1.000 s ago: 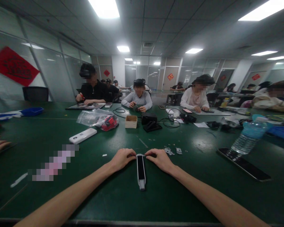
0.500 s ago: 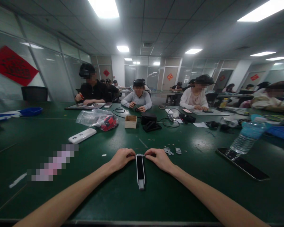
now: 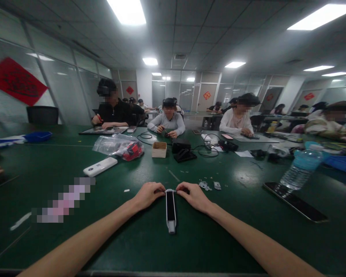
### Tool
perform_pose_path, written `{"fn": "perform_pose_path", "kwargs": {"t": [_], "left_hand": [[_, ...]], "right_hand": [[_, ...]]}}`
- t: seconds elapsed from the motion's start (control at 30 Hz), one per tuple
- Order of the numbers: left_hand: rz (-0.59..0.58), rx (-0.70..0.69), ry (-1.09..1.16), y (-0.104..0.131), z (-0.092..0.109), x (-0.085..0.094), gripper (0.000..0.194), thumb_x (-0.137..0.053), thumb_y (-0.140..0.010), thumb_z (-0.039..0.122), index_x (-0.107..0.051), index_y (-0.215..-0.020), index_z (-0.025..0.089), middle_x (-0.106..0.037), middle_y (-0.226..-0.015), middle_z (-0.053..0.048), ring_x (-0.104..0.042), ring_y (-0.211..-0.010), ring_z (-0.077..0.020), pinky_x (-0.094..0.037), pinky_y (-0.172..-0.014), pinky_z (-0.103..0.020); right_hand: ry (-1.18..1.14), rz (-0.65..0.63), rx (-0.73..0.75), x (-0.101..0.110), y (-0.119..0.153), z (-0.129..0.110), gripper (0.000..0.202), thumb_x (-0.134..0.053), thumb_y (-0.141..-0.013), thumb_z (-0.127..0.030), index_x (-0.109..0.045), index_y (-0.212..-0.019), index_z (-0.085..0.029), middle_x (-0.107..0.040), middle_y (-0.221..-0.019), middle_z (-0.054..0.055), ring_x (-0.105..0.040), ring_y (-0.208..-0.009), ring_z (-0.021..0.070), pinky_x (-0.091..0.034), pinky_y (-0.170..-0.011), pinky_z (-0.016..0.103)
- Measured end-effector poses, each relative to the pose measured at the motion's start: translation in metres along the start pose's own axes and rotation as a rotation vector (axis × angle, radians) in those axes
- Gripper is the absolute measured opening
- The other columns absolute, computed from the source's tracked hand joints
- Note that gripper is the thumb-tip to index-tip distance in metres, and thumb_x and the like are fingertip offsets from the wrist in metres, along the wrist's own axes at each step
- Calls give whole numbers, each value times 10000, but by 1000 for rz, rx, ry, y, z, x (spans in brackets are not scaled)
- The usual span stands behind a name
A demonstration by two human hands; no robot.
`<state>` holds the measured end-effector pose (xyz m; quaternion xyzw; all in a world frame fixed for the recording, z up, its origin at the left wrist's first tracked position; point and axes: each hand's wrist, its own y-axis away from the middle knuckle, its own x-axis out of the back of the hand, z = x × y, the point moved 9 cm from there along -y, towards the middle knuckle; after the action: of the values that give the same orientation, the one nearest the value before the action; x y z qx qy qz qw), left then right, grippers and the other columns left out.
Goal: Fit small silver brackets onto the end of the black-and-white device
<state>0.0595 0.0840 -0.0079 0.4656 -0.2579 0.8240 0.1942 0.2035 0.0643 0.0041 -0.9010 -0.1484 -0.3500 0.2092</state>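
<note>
A slim white-framed device [image 3: 170,209] with a long dark panel lies on the green table [image 3: 219,238], pointing away from me. A grey block-like piece forms its near end. My left hand [image 3: 150,194] has thumb and fingers pinched at the left side of the device's far end. At the right side of that same end, my right hand [image 3: 193,196] makes a matching pinch. Whether a tiny part sits between the fingertips is too small to tell. Just beyond my right hand lie small metal pieces [image 3: 204,185] and a metal plate [image 3: 217,186].
To the right, a water bottle [image 3: 301,167] stands by a black phone [image 3: 295,202]. At left lies a white oblong object [image 3: 100,167]. Further back are a plastic bag [image 3: 112,144], a small box [image 3: 159,150] and a black stand [image 3: 184,151]. Several people sit across the table.
Both my hands keep their pinch at the device's far end, with hardly any movement. Another person's hand has come in at the left edge. The view has shifted very slightly.
</note>
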Motion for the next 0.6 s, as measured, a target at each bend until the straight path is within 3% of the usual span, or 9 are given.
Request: {"fn": "perform_pose_path", "kwargs": {"t": [0.33,0.6], "left_hand": [[1,-115,4,-5,4,-1,130,-540,-884,232,-655,-943,210,-672,-873,5,-589,-806,-144,-417,-716,-226],[20,-135,-99,-6,6,-2,161,-518,-883,170,-654,-959,213,-660,-861,-8,-571,-794,-148,-408,-708,-229]], "right_hand": [[98,-33,113,1,1,-6,146,-523,-874,-213,-656,-929,-186,-664,-928,33,-591,-847,157,-470,-781,286],[112,-42,419,-6,7,-18,126,-540,-879,-220,-657,-898,-175,-668,-853,40,-575,-823,148,-471,-764,279]]}}
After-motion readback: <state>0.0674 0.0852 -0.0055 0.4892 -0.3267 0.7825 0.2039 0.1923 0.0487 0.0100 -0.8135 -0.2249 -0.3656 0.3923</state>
